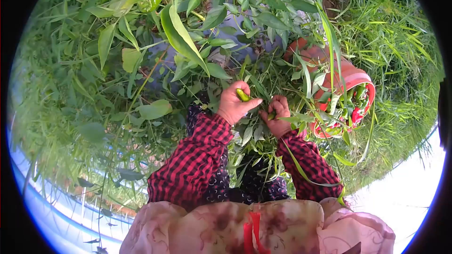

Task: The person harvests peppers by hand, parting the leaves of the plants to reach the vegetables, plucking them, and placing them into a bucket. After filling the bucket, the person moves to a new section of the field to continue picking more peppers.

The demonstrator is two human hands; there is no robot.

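Plants: leafy stems [155, 109] surround both hands and crowd in from the left; loosely parted foliage around the fingers would give a clearer view and spare the side shoots.

Bucket: the red bucket [349, 76] leans over to the right of the right hand, with red and green peppers [360, 93] inside (its mouth is tipped sideways, so anything added is best set deep and gently).

Left hand: the left hand [233, 104] is closed, thumb against curled fingers, around one pepper; a light hold guards the skin from bruising.

Right hand: the right hand [277, 115] is just beside the left, nearly closed in a pinch among the leaves; gripping near the stalk, rather than squeezing the body, would put less strain on the branch.

Hanging pepper: a plump green pepper [151, 1] sits beyond the left hand, up and to its left, partly behind leaves.

Held pepper: the yellow-green pepper [243, 95] pokes out between the left thumb and fingers.

Smallest piece: a darker green pod [271, 115] shows in the right fingertips (whether its stalk is attached, I cannot tell).
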